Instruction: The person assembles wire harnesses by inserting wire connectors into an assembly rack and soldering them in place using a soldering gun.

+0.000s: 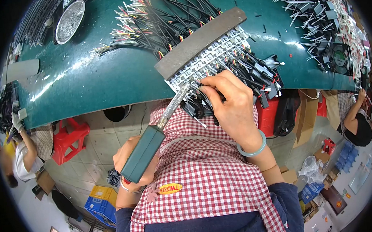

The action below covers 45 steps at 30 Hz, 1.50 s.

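My left hand is wrapped round the green handle of a soldering iron. The iron's metal shaft slants up to a row of small white circuit boards. At the boards' near edge, my right hand pinches with thumb and forefinger close to the iron's tip; what lies between the fingertips is too small to name. A long brown bar lies across the boards. Black cables with coloured wire ends fan out behind it, and black leads with connectors hang towards the front edge.
A round metal dish sits on the green table at the back left. More cable bundles lie at the right. Red stools stand below the table. Other people are at both sides.
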Motion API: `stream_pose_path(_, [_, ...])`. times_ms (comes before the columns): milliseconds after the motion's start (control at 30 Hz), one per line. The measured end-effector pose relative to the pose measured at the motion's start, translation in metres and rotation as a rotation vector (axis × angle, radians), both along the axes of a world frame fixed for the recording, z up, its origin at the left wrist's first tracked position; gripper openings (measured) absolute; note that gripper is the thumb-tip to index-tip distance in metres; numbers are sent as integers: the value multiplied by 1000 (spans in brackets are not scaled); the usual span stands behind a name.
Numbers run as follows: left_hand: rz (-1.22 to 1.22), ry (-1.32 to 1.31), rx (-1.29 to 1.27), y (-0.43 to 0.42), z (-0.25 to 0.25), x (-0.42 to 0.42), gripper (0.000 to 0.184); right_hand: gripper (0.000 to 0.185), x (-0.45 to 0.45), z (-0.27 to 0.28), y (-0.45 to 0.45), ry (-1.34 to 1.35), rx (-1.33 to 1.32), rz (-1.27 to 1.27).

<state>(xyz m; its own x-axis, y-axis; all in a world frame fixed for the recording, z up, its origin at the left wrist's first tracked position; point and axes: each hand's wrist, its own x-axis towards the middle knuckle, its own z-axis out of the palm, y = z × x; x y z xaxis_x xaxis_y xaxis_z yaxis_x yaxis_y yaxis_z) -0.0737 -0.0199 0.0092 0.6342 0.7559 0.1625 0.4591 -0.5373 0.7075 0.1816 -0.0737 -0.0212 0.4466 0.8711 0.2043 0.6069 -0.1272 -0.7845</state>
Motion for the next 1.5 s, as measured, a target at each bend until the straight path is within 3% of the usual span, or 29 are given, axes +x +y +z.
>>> stream_pose_path(533, [33,67,-39,-4,0,-4,27,9,6,1,2,107,-46,8])
stream_pose_path(733, [16,-51,-130,-4,-5,-4,23,9,-4,1,-1,16,-30,-20])
stream_pose_path(1500, [-33,-32,-101,0,-6,-2,21,11,-6,-5,-2,-72,1,4])
